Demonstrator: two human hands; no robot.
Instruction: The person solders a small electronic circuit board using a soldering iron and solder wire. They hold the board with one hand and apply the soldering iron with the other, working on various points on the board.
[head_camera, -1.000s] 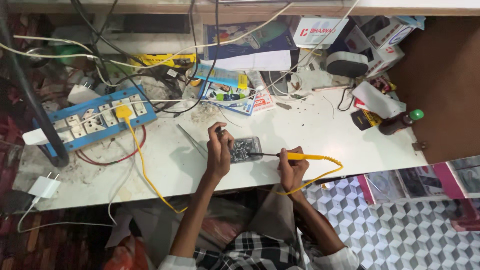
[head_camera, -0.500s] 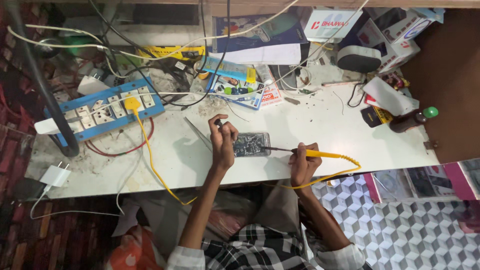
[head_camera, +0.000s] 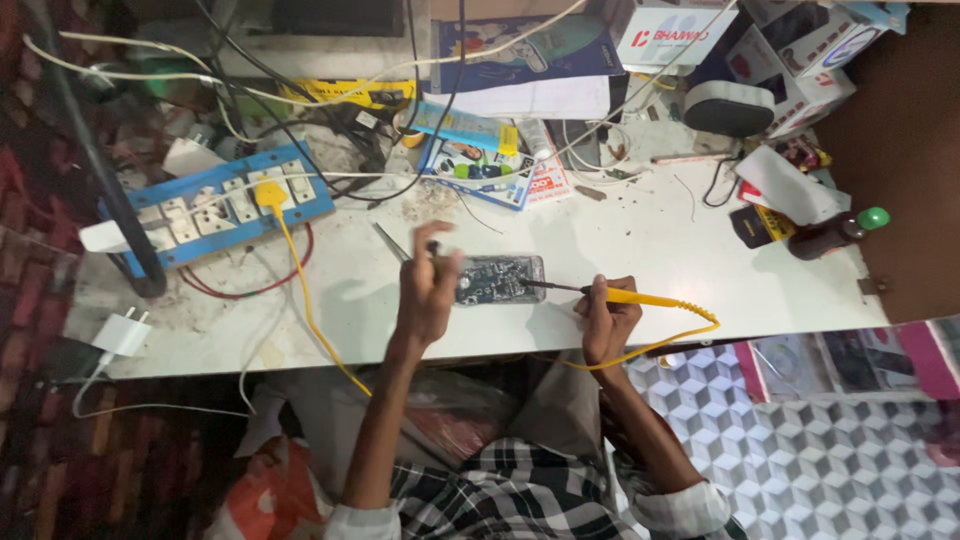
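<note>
— What sits in the middle of the white counter (head_camera: 640, 240)?
— A small dark circuit board (head_camera: 500, 279), lying flat, close to the near edge.

— And the left hand (head_camera: 428, 290)?
— Curled at the board's 9 o'clock end, touching it. Also pinching thin metal tweezers (head_camera: 392, 243) that stick out toward 10 o'clock.

— The right hand (head_camera: 608, 318)?
— Wrapped tight around a yellow soldering iron (head_camera: 640, 297), at 3 o'clock from the board. Dark tip laid on the board's right end. Yellow cord (head_camera: 660, 345) looping down past the counter's edge.

— Further out, toward 9 o'clock?
— A blue power strip (head_camera: 215, 215), tilted, with a yellow plug (head_camera: 270, 193) in it and a yellow wire (head_camera: 305, 305) running down toward 6 o'clock. A red wire (head_camera: 245, 292) curling under it. A white charger (head_camera: 120, 335) near the left edge.

— At 12 o'clock?
— A messy heap of cables, a colourful flat packet (head_camera: 480, 165) and some white boxes (head_camera: 672, 35).

— At 2 o'clock?
— A dark bottle with a green cap (head_camera: 835, 233) lying on its side, just beside a small dark box. A grey pouch (head_camera: 728, 108) further back.

— Below the counter?
— A checked shirt (head_camera: 500, 495) and a patterned floor (head_camera: 830, 450) of grey cubes.
</note>
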